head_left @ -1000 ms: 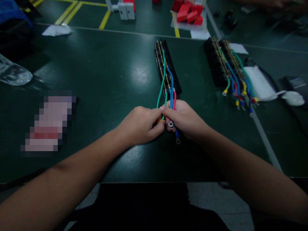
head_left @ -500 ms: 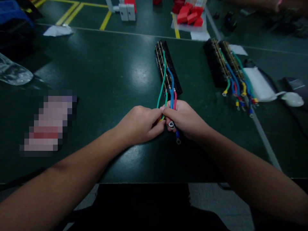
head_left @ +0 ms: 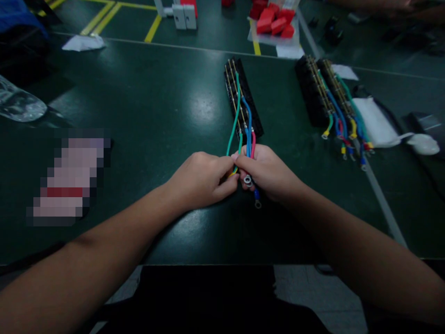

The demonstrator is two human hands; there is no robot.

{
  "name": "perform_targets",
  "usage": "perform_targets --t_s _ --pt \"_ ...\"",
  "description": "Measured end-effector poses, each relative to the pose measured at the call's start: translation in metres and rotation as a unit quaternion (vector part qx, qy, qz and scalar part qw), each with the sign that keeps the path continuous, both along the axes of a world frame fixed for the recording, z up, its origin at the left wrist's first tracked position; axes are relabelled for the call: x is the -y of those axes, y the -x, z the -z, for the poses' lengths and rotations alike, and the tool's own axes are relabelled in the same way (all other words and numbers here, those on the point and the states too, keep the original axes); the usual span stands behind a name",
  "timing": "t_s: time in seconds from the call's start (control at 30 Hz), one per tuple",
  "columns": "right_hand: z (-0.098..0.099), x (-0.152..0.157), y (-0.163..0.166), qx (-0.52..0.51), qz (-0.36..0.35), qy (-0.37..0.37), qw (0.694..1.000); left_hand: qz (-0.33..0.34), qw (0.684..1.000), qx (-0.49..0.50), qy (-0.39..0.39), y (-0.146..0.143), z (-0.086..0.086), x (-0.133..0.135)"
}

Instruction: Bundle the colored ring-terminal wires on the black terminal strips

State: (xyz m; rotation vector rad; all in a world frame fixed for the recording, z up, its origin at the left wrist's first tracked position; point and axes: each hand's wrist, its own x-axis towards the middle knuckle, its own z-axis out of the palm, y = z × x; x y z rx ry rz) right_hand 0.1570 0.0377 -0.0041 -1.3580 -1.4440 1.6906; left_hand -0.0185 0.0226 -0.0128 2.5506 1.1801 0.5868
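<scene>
A black terminal strip (head_left: 242,95) lies lengthwise in the middle of the dark green table (head_left: 146,116). Green, blue and red wires (head_left: 245,134) run from it toward me. My right hand (head_left: 267,172) is closed round the bundle of wires, and their ring terminals (head_left: 255,197) stick out below its fingers. My left hand (head_left: 201,181) is closed beside it, pinching a yellow-green wire end at the same bundle. Both hands touch each other just in front of the strip's near end.
Two more wired terminal strips (head_left: 325,90) lie at the right, beside a white cloth (head_left: 375,120). Red parts (head_left: 274,21) and white blocks (head_left: 183,15) sit at the back. A clear plastic bag (head_left: 19,104) lies far left; crumpled paper (head_left: 82,42) at back left.
</scene>
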Motion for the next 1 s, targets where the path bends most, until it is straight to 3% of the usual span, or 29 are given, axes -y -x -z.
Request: perform_targets --t_s 0.6,1.0 --pt "-0.0008 0.0001 0.0004 -0.002 -0.004 -0.002 1.0 0.003 0.999 -0.047 0.017 -0.0013 0.0001 0.0011" --pt "-0.0015 0.0004 0.0026 0.015 0.014 -0.002 1.0 -0.016 0.987 -0.152 0.052 -0.0063 -0.0079 0.0065"
